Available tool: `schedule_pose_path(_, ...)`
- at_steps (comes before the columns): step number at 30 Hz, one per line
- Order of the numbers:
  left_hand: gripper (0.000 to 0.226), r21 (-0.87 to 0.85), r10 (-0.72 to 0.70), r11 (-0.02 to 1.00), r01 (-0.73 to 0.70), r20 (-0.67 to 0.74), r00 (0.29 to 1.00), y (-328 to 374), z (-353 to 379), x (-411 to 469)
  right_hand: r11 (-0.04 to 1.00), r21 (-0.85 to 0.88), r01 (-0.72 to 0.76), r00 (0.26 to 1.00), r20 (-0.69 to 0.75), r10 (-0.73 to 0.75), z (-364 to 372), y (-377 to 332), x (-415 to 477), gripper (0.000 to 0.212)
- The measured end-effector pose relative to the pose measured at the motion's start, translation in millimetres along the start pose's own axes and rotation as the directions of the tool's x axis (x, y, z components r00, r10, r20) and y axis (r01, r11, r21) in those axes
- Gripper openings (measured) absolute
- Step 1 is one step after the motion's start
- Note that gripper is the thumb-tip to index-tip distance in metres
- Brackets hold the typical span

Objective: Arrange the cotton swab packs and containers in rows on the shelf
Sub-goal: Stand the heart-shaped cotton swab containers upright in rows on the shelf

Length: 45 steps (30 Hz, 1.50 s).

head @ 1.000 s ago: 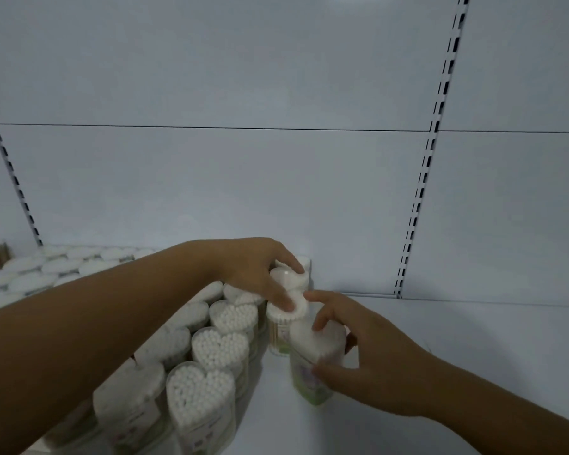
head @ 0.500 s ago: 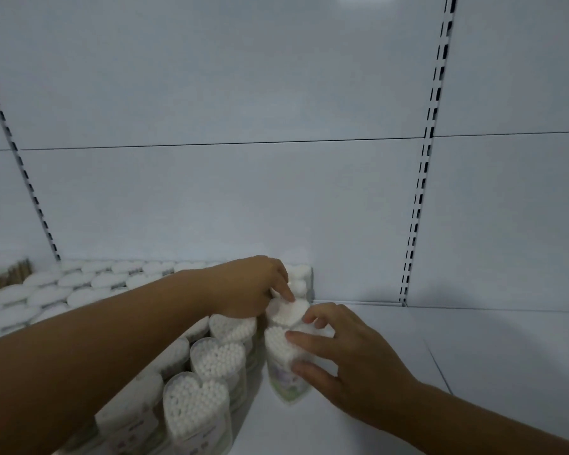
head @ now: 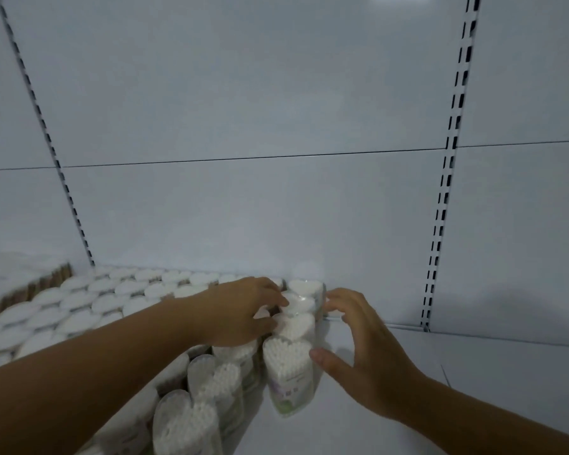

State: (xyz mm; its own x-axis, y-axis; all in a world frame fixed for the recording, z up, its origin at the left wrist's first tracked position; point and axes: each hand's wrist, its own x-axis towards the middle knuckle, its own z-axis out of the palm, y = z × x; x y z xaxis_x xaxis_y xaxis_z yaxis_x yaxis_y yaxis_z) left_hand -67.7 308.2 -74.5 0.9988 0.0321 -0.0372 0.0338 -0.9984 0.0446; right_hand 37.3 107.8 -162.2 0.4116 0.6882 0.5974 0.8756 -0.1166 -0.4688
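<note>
On shelf (head: 473,376): our left hand (head: 240,311) grips the mid-row container (head: 294,325) in curled fingers; our right hand (head: 368,353), fingers spread, rests its thumb against the front container (head: 286,369).

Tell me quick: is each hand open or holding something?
Left hand: curled against the heart-shaped containers; a grip cannot be told.
Right hand: open, pressing their right side.

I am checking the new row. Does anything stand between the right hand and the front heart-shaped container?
Nothing visible does. The right hand touches the side of the front heart-shaped container with its thumb, and no object shows between that container and the container behind.
</note>
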Motion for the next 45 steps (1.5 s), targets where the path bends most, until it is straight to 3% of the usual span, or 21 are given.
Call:
schedule_pose_path(4, 0.065, -0.109, -0.117, 0.986, 0.126, 0.092, 0.989, -5.0, 11.6, 3.1, 0.981, 0.07, -0.183, 0.97, 0.173, 0.169, 17.0, 20.1, 8.0, 0.083)
schedule_pose_path(9, 0.065, -0.024, -0.207, 0.977, 0.211, 0.117, 0.971, -13.8, 31.2, 6.5, 0.903, 0.305, -0.303, 0.944, 0.229, 0.239, 41.8, 28.9, 17.0, 0.095)
schedule_pose_path(14, 0.052, -0.195, -0.059, 0.979, 0.057, -0.004, 0.998, -11.2, 25.0, 10.1, 0.809, 0.426, -0.405, 0.914, 0.207, 0.348, 46.2, 35.4, 20.8, 0.085)
schedule_pose_path(17, 0.046, -0.133, 0.035, 0.99, -0.039, -0.035, 0.999, -6.8, 19.4, 14.9, 0.768, 0.451, -0.455, 0.89, 0.214, 0.402, 46.5, 37.7, 24.4, 0.067)
schedule_pose_path(20, 0.048, -0.078, 0.088, 0.993, -0.091, -0.036, 0.995, -9.7, 19.0, 17.3, 0.801, 0.391, -0.453, 0.892, 0.202, 0.405, 49.7, 42.4, 26.2, 0.053)
schedule_pose_path(24, 0.049, -0.021, 0.178, 0.984, -0.179, -0.038, 0.983, -19.2, 20.0, 24.0, 0.824, 0.378, -0.421, 0.907, 0.162, 0.389, 51.9, 35.5, 29.3, 0.061)
schedule_pose_path(28, 0.048, 0.02, 0.24, 0.971, -0.239, -0.04, 0.97, -26.5, 23.4, 32.1, 0.75, 0.448, -0.487, 0.863, 0.116, 0.492, 44.5, 22.7, 29.6, 0.063)
schedule_pose_path(30, 0.05, 0.025, 0.279, 0.96, -0.279, -0.021, 0.96, -32.4, 20.6, 35.1, 0.759, 0.398, -0.515, 0.847, 0.104, 0.521, 35.9, 10.5, 32.3, 0.056)
schedule_pose_path(33, 0.051, -0.007, 0.328, 0.945, -0.327, 0.022, 0.945, -40.7, 17.1, 40.1, 0.743, 0.359, -0.565, 0.804, 0.038, 0.593, 24.6, -9.8, 24.8, 0.067)
schedule_pose_path(35, 0.047, -0.005, 0.35, 0.937, -0.35, 0.02, 0.937, -43.3, 17.5, 43.5, 0.815, 0.28, -0.508, 0.849, 0.004, 0.528, 21.6, -29.8, 6.7, 0.061)
schedule_pose_path(38, 0.054, -0.021, 0.339, 0.941, -0.338, 0.046, 0.94, -43.9, 21.5, 46.8, 0.926, -0.051, -0.375, 0.921, 0.091, 0.378, 30.2, -55.7, -26.2, 0.055)
schedule_pose_path(40, 0.057, -0.033, 0.337, 0.942, -0.335, 0.097, 0.937, -42.9, 22.3, 48.7, 0.929, -0.19, -0.319, 0.929, 0.133, 0.346, 38.5, -66.2, -36.0, 0.059)
schedule_pose_path(45, 0.055, 0.034, 0.37, 0.922, -0.385, 0.207, 0.906, -42.8, 20.8, 56.4, 0.882, -0.315, -0.351, 0.92, 0.058, 0.388, 44.6, -80.6, -30.6, 0.067)
